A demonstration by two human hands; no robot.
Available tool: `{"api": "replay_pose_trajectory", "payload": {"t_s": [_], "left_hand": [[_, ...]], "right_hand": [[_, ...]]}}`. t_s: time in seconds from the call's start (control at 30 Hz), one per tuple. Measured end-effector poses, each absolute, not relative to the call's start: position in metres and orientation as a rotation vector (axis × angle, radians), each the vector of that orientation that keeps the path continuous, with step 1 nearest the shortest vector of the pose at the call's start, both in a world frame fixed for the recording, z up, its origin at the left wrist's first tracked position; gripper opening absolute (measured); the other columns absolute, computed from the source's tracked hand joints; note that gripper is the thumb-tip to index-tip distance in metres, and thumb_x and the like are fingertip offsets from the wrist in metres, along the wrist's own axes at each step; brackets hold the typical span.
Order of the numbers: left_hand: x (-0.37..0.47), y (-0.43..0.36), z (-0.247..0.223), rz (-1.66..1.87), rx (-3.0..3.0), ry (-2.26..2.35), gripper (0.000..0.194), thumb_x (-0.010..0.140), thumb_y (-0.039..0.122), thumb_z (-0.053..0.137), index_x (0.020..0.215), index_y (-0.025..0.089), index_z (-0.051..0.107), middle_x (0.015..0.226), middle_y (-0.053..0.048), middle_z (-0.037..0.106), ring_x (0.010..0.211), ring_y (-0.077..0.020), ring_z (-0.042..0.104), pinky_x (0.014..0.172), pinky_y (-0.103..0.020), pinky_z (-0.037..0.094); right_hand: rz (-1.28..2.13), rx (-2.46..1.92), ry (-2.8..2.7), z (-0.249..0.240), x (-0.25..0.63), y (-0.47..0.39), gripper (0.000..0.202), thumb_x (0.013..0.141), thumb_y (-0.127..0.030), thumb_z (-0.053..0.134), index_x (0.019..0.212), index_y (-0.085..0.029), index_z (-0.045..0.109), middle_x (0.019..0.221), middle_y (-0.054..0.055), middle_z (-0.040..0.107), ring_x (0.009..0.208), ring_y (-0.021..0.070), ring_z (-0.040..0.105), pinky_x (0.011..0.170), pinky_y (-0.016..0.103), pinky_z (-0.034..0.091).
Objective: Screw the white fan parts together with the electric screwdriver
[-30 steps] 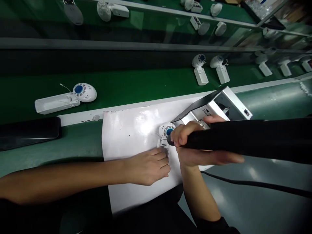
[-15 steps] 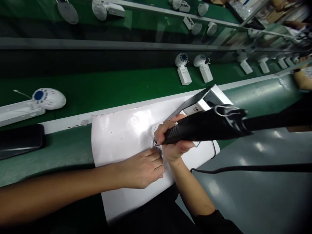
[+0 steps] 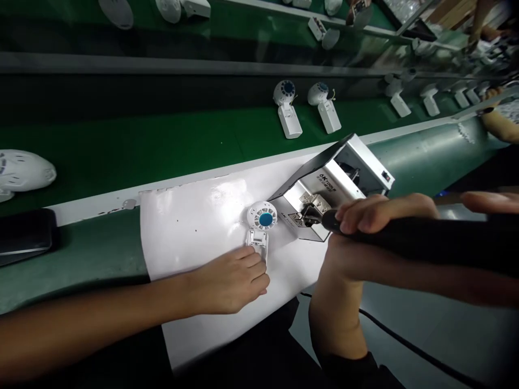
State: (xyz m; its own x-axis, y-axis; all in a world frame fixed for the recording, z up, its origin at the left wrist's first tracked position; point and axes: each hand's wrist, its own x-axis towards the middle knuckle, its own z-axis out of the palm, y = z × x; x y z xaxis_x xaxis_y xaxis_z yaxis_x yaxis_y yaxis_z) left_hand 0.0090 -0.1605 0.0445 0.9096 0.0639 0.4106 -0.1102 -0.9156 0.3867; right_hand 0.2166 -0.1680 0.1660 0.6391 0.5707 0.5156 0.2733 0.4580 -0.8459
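My left hand (image 3: 233, 281) is closed around the lower end of a white device (image 3: 257, 237), pressing it on the white sheet (image 3: 182, 232). The device has a round vented head with a blue disc and a hinged arm. In my right hand (image 3: 377, 213) is a black power screwdriver (image 3: 393, 235), fingers wrapped round its body. Its tip meets the outlet of a silver screw feeder (image 3: 328, 186) marked "6K TOOLS", to the right of the device. Whether a screw sits on the tip cannot be made out.
Several similar white devices (image 3: 290, 116) lie on the green conveyor belt (image 3: 182, 140) behind the sheet. A black phone-like slab (image 3: 28, 235) rests at the left on the green bench. A black cable (image 3: 421, 351) hangs at lower right. A co-worker's arm (image 3: 497, 121) shows far right.
My right hand has moved the screwdriver away from the white device, rightward to the screw feeder, uncovering the device's head. My left hand stays on the device. The belt's devices have shifted left.
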Motion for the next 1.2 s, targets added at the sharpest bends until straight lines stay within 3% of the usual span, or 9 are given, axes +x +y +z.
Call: {"api": "replay_pose_trajectory", "payload": {"t_s": [0.1, 0.17, 0.4, 0.67, 0.93, 1.1, 1.2], "left_hand": [[0.009, -0.161, 0.045, 0.560, 2.670, -0.027, 0.024, 0.113, 0.028, 0.065, 0.091, 0.019, 0.066, 0.092, -0.004, 0.068, 0.087, -0.0226, 0.059, 0.090, -0.039, 0.047], [0.009, -0.161, 0.045, 0.547, 2.681, -0.034, 0.023, 0.112, 0.027, 0.067, 0.091, 0.019, 0.066, 0.092, -0.004, 0.068, 0.088, -0.0228, 0.059, 0.092, -0.039, 0.046], [0.009, -0.160, 0.048, 0.567, 2.683, -0.040, 0.022, 0.112, 0.028, 0.068, 0.091, 0.019, 0.068, 0.092, -0.004, 0.068, 0.088, -0.0234, 0.059, 0.093, -0.039, 0.045], [0.009, -0.160, 0.047, 0.567, 2.684, -0.045, 0.020, 0.112, 0.029, 0.067, 0.094, 0.019, 0.067, 0.093, -0.004, 0.068, 0.089, -0.0239, 0.060, 0.092, -0.040, 0.046], [0.010, -0.159, 0.050, 0.560, 2.716, -0.044, 0.019, 0.110, 0.031, 0.070, 0.095, 0.019, 0.069, 0.093, -0.005, 0.068, 0.089, -0.0244, 0.062, 0.092, -0.040, 0.048], [0.009, -0.164, 0.049, 0.568, 2.813, 0.037, 0.031, 0.109, 0.046, 0.070, 0.095, 0.018, 0.071, 0.095, -0.007, 0.070, 0.095, -0.0271, 0.065, 0.116, -0.048, 0.048], [0.007, -0.169, 0.045, 0.623, 2.869, 0.073, 0.033, 0.111, 0.046, 0.067, 0.097, 0.017, 0.072, 0.096, -0.008, 0.072, 0.097, -0.0279, 0.067, 0.123, -0.049, 0.047]], "right_hand": [[-0.031, -1.021, -0.928, 0.162, 0.222, -0.156, 0.049, 0.099, -0.078, 0.056, 0.107, -0.032, 0.067, 0.052, -0.010, 0.049, 0.033, 0.0144, 0.035, 0.029, 0.030, 0.032], [0.032, -1.007, -0.946, 0.158, 0.219, -0.155, 0.051, 0.102, -0.077, 0.052, 0.108, -0.029, 0.069, 0.052, -0.010, 0.051, 0.032, 0.0140, 0.037, 0.028, 0.031, 0.033], [0.603, -0.994, -0.947, 0.156, 0.195, -0.178, 0.056, 0.089, -0.084, 0.076, 0.114, -0.034, 0.070, 0.058, -0.009, 0.066, 0.037, 0.0175, 0.049, 0.039, 0.035, 0.049], [0.482, -0.870, -1.014, 0.112, 0.190, -0.157, 0.060, 0.097, -0.087, 0.056, 0.116, -0.031, 0.067, 0.053, -0.011, 0.054, 0.028, 0.0131, 0.036, 0.028, 0.028, 0.037], [0.537, -0.926, -0.949, 0.102, 0.186, -0.154, 0.065, 0.088, -0.094, 0.064, 0.106, -0.032, 0.060, 0.048, -0.014, 0.053, 0.027, 0.0132, 0.032, 0.029, 0.025, 0.036], [0.523, -0.899, -0.931, 0.093, 0.182, -0.155, 0.064, 0.088, -0.092, 0.068, 0.103, -0.030, 0.062, 0.049, -0.012, 0.055, 0.028, 0.0130, 0.035, 0.030, 0.026, 0.038], [0.502, -0.900, -0.960, 0.091, 0.176, -0.153, 0.064, 0.088, -0.092, 0.068, 0.105, -0.030, 0.064, 0.051, -0.011, 0.057, 0.031, 0.0137, 0.041, 0.032, 0.027, 0.041]]}}
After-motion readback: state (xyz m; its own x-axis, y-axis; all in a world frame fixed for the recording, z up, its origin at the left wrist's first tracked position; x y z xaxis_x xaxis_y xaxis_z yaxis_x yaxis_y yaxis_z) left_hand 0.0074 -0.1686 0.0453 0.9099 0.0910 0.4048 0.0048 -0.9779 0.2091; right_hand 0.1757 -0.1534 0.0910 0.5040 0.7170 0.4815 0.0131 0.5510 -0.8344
